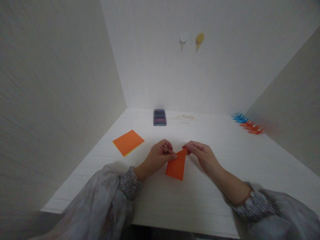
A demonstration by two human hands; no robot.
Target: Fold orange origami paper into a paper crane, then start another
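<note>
An orange sheet of paper (176, 166) is held just above the white table, in front of me. My left hand (162, 153) pinches its upper left edge between thumb and fingers; a ring shows on one finger. With thumb and forefinger, my right hand (197, 149) grips the pointed upper right corner. The lower edge of the sheet hangs toward me, and I cannot tell how it is folded behind. To the left of my left hand lies a stack of orange paper (128, 142) with a thin yellow edge showing.
A blurred dark box (159, 117) stands near the back wall. Along the right wall sit several folded paper figures, blue ones (240, 118) behind orange ones (252, 127). A white hook (183, 37) and a yellow hook (200, 38) are on the back wall. Walls enclose the table (155, 203) on three sides.
</note>
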